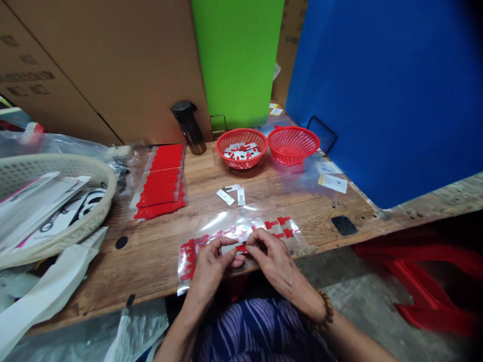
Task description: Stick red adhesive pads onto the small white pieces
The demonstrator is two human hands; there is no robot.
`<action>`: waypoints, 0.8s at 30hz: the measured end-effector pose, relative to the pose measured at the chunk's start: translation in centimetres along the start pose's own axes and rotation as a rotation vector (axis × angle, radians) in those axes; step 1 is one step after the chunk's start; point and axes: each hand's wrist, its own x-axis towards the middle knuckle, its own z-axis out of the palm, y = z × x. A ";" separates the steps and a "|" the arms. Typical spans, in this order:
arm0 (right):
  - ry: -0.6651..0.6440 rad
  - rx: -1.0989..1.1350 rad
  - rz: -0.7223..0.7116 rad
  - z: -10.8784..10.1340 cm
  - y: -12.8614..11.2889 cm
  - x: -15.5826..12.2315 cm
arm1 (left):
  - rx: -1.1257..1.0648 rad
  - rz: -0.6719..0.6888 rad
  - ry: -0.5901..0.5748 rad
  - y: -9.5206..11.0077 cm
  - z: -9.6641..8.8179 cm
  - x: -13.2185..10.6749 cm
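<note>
Head view, left fingers (228, 258) holding card (227, 249), red piece (241, 248) beside

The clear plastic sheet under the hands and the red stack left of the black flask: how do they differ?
The sheet shows clear gaps among its red pieces; the stack looks almost solid red. The sheet lies by the table's near edge; the stack sits farther back. The sheet stretches sideways; the stack runs lengthwise away. Both combine red and clear plastic.

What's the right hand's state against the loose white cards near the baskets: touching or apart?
Apart. The head view shows the loose white cards lying beyond the right hand, with a visible gap between.
</note>
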 end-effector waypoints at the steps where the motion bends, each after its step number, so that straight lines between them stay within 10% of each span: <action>1: 0.002 -0.006 -0.001 -0.1 0.0 0.1 | -0.011 -0.002 -0.004 0.0 0.0 0.0; 24: 0.072 -0.124 -0.105 1.0 1.6 0.4 | -0.075 -0.004 0.038 0.1 0.5 -0.1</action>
